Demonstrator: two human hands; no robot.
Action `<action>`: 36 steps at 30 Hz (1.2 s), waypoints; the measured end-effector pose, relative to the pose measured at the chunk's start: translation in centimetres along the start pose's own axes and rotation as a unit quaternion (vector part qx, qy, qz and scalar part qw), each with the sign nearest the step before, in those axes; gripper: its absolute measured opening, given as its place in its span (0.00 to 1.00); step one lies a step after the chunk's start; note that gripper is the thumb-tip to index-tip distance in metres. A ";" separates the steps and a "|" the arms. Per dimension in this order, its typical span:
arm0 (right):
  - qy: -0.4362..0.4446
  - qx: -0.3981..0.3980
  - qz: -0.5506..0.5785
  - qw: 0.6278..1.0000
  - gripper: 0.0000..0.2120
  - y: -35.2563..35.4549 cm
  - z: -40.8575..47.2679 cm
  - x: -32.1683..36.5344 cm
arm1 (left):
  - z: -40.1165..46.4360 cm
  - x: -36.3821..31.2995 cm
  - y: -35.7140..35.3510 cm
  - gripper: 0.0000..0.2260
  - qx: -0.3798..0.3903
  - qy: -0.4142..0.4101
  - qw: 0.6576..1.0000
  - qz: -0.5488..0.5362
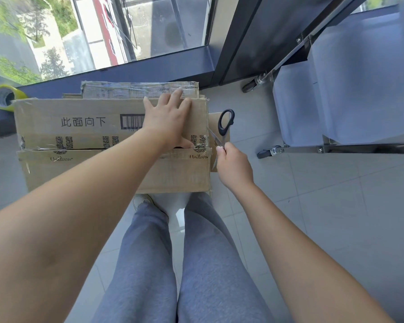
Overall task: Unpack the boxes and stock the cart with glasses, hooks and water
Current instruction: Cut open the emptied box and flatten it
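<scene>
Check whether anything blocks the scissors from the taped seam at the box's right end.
Nothing visible does. The scissors, pinched in the right hand, sit just off the box beside the seam's right end. The left hand presses the top flap, thumb close to that seam.

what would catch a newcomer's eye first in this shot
The taped brown cardboard box on the floor in the centre, with the left hand pressed flat on its top. At its right edge the right hand grips black-handled scissors. A yellow tape roll sits far left.
</scene>
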State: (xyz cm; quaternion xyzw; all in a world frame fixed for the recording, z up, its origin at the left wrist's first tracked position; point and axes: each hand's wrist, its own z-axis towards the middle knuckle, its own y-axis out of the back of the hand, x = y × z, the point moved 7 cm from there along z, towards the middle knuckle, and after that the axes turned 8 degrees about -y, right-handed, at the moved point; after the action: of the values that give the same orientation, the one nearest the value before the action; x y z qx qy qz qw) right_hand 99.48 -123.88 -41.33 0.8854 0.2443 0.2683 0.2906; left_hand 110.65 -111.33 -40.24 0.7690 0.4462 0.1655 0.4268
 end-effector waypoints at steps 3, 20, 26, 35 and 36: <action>-0.002 0.005 -0.003 1.000 0.18 0.0 0.2 0.0 | 0.4 -0.3 0.1 0.52 0.040 -0.015 0.998 0.039; -0.029 0.011 0.016 0.999 0.17 -0.7 -0.9 -0.6 | 0.1 -2.8 -0.9 0.32 0.010 -0.079 0.979 0.188; 0.007 0.022 -0.058 0.998 0.17 0.2 0.3 1.0 | 0.5 -2.2 -0.9 0.31 0.030 -0.105 0.974 0.197; 0.022 0.060 -0.118 0.991 0.12 -0.2 -0.6 -0.1 | -0.1 -2.4 -2.4 0.28 0.027 -0.131 0.972 0.195; 0.022 0.061 -0.118 0.991 0.12 -0.2 -0.6 -0.1 | -0.2 -2.4 -2.5 0.28 0.031 -0.128 0.974 0.187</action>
State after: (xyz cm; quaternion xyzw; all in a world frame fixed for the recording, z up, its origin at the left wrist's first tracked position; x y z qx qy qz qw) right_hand 98.95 -123.54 -41.07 0.8605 0.3692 0.2363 0.2597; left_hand 107.80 -112.63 -41.82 0.8663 0.2416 0.1286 0.4179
